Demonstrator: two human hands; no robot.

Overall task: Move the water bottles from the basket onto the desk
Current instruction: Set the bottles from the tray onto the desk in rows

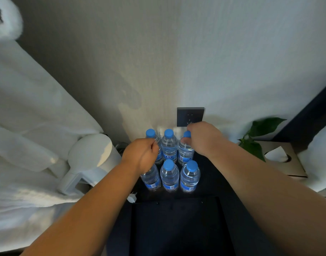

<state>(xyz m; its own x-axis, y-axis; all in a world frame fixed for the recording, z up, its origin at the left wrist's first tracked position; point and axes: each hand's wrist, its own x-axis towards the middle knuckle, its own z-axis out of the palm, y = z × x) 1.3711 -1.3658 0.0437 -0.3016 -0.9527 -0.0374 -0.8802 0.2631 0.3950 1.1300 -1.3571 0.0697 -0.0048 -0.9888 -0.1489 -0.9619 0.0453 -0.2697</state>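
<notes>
Head: bottle (185, 153) between right fingers (191, 129)

Likely a hotel room: white bathrobes (29, 108) hang at nine o'clock, a kettle (91, 159) beside them, a tissue box (280, 159) at three o'clock, identical water bottles (169, 174) at centre.

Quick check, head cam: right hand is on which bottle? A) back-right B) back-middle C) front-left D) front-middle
A: the right hand grips the back-right bottle at its neck, partly covering the blue cap, while the left hand is at the back-left bottle.
</notes>
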